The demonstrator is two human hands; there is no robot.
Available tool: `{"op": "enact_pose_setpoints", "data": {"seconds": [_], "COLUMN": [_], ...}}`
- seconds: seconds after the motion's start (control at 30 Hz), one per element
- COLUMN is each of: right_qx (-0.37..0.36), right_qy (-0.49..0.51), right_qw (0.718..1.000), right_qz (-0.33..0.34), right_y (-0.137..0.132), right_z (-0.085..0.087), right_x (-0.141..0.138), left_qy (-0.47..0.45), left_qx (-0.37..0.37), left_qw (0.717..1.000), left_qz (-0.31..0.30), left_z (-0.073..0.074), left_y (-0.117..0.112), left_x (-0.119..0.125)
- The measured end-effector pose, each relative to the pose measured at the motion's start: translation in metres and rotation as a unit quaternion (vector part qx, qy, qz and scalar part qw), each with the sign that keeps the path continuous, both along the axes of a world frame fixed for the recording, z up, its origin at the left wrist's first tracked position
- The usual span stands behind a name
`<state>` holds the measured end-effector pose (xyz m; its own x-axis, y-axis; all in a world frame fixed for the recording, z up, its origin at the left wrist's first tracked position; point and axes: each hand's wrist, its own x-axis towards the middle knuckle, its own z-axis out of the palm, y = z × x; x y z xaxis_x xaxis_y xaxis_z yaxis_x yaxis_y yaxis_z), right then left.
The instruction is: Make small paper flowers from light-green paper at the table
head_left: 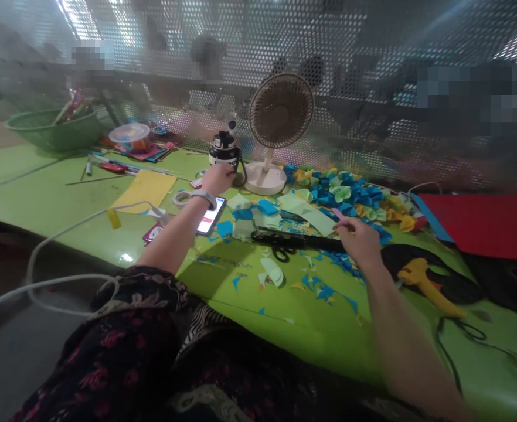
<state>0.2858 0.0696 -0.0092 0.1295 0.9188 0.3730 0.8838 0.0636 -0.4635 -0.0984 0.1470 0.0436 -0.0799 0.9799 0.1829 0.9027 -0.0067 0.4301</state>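
Observation:
My left hand (218,179), with a band on its wrist, reaches in front of a black-and-white bottle (223,151) with a dark strap. Its fingers look curled; what they hold, if anything, is hidden. Beneath that wrist lies a lit phone (210,217). At the right, the fingers of my right hand (360,239) are pinched on a small pink paper piece (338,214). Just left of it are a pale green paper strip (309,214) and a long black object (317,242). Black-handled scissors (280,249) lie nearby among blue and green paper pieces (243,214).
A fan (281,111) stands behind, beside a heap of crumpled paper pieces (346,193). Red sheets (487,225) and a yellow-handled glue gun (429,287) lie right. Tape (182,199), yellow paper (146,190), a white cable (65,228) and a green basket (56,138) are left.

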Motion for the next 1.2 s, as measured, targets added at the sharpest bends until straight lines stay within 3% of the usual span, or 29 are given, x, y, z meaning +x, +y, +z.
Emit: {"op": "enact_pose_setpoints", "data": {"seconds": [0.1, 0.27, 0.43, 0.6, 0.87, 0.93, 1.07, 1.13, 1.2], "right_qx": [0.008, -0.012, -0.018, -0.012, -0.011, -0.004, 0.0, -0.02, -0.073], "right_qy": [-0.008, -0.015, -0.023, -0.025, -0.018, 0.01, 0.149, 0.262, 0.382], "right_qw": [1.0, 0.999, 0.998, 0.998, 0.997, 0.997, 0.982, 0.952, 0.9], "right_qz": [0.021, 0.045, 0.049, 0.061, 0.068, 0.076, 0.119, 0.156, 0.196], "right_y": [-0.001, -0.003, -0.005, -0.004, -0.007, -0.009, -0.019, -0.027, -0.036], "right_z": [-0.001, 0.001, 0.002, 0.001, 0.006, 0.009, 0.018, 0.023, 0.027], "right_x": [-0.002, -0.006, -0.009, -0.01, -0.014, -0.016, -0.032, -0.046, -0.061], "left_qy": [-0.001, -0.011, 0.005, 0.024, 0.06, 0.067, 0.062, 0.046, 0.031], "left_qx": [-0.036, -0.084, -0.146, -0.143, -0.091, -0.064, 0.084, 0.143, 0.179], "left_qw": [0.993, 0.987, 0.976, 0.974, 0.981, 0.986, 0.994, 0.979, 0.951], "left_qz": [0.109, 0.134, 0.161, 0.172, 0.161, 0.142, -0.034, -0.14, -0.252], "left_z": [0.0, -0.019, -0.029, -0.032, -0.008, 0.002, 0.011, 0.006, -0.005], "left_y": [0.019, 0.022, 0.026, 0.026, 0.011, -0.005, -0.054, -0.078, -0.096], "left_x": [-0.037, -0.064, -0.069, -0.071, -0.052, -0.037, 0.01, 0.038, 0.063]}}
